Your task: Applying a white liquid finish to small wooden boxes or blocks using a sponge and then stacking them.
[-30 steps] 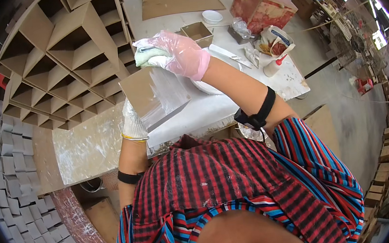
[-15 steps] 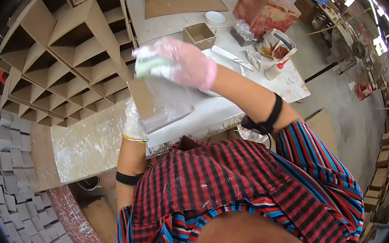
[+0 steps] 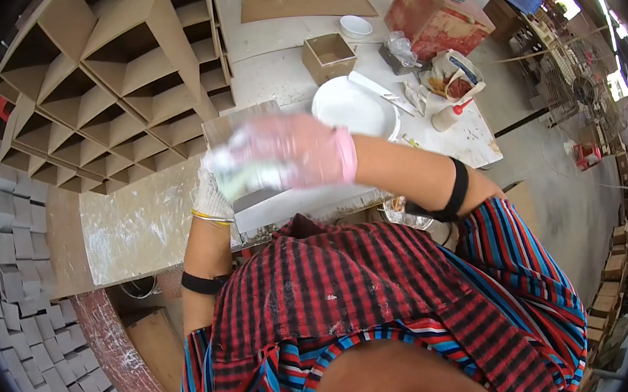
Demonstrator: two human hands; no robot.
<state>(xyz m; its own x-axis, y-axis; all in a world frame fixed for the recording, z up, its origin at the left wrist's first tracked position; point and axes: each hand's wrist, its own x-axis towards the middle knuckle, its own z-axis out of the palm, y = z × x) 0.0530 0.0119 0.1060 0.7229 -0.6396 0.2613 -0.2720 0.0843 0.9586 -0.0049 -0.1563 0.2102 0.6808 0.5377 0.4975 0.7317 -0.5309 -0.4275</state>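
My right hand (image 3: 290, 149), in a pink glove with clear plastic over it, is closed round a pale green and white sponge (image 3: 247, 178); motion blurs both. It is over a small square box (image 3: 244, 117) of brown board, hiding much of it. My left hand (image 3: 209, 195), in a white knitted glove, grips the box's left side, its fingers partly hidden. To the right of the box, a round white dish (image 3: 355, 111) holds white stuff. Across the dish's far right edge lies a white spatula (image 3: 379, 89).
Brown open boxes (image 3: 132, 70) are stacked at the far left. One open box (image 3: 329, 58), a white bowl (image 3: 356, 26) and a red-capped bottle (image 3: 449, 116) stand on the table (image 3: 148, 221). Grey blocks (image 3: 27, 303) pile at the left; a fan (image 3: 566, 81) stands right.
My right hand has swept down toward me with the sponge, baring the dish and the box's far edge. My left hand stays at the box's side.
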